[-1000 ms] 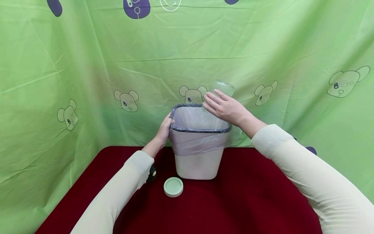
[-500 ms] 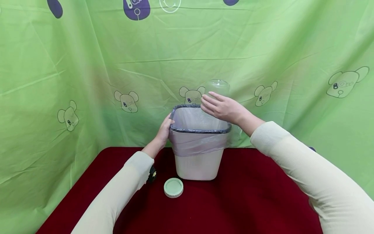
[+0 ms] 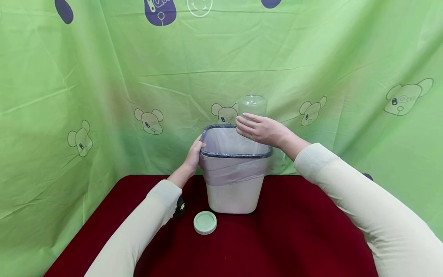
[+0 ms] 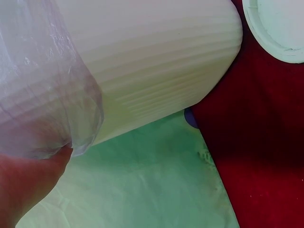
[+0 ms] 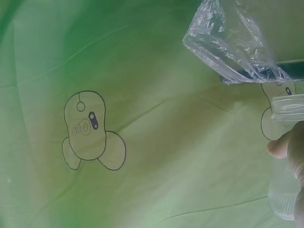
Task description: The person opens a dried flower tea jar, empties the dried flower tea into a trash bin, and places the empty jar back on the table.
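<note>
A clear jar (image 3: 253,105) is held upside down by my right hand (image 3: 262,130), its base up, above the right side of a pale trash bin (image 3: 234,197). In the right wrist view the jar's threaded mouth (image 5: 288,108) faces the bin, and a thumb (image 5: 279,145) lies against the glass. My left hand (image 3: 193,157) grips the bin's left rim, thumb at the edge, over the translucent bag (image 3: 237,172) lining it. The left wrist view shows the hand against the bag (image 4: 47,109). No contents are visible in the jar; the bin's bottom is hidden.
A pale green round lid (image 3: 205,222) lies on the red tablecloth (image 3: 277,238) in front of the bin. Behind the table hangs a green printed cloth (image 3: 187,84). A small black item (image 3: 180,206) shows at the left wrist.
My right hand has shifted the jar a little to the left over the bin, and the jar now stands straighter upside down. The left hand, bin and lid stay in place.
</note>
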A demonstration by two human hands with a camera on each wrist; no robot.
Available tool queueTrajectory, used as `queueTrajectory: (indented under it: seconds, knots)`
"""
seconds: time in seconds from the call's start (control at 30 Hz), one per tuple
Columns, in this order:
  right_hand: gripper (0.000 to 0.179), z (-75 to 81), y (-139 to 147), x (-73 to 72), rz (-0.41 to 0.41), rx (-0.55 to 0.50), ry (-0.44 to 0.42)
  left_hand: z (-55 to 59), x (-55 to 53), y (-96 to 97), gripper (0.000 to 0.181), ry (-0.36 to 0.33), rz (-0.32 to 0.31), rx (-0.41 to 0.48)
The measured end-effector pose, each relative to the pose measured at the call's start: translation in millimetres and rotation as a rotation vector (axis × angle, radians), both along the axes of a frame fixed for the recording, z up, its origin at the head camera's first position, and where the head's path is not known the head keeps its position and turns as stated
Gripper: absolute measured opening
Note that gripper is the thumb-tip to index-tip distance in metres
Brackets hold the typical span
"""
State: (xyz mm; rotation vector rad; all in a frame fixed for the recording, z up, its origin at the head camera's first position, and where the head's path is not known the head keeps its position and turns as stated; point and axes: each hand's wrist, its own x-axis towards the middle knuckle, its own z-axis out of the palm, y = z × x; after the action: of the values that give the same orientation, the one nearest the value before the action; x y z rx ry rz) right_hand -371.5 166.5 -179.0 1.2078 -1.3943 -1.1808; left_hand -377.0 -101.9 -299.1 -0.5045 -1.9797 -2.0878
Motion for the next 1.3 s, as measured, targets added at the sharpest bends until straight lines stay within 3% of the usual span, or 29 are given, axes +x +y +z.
queueTrajectory:
  seconds: [0.1, 0.97, 1.3]
  knots:
    - [0.044, -3.0, 0, -2.7, 0.025, 0.0, 0.0, -0.2, 0.0, -0.8, 0.07, -0.002, 0.001, 0.006]
    - [0.043, -17.6, -1, -6.8, -0.017, 0.053, 0.022, -0.8, -0.3, -1.2, 0.07, 0.002, 0.003, 0.003]
    - [0.047, -18.6, 1, -6.4, -0.015, 0.012, -0.005, -0.7, 0.6, -0.8, 0.073, -0.008, 0.01, 0.006]
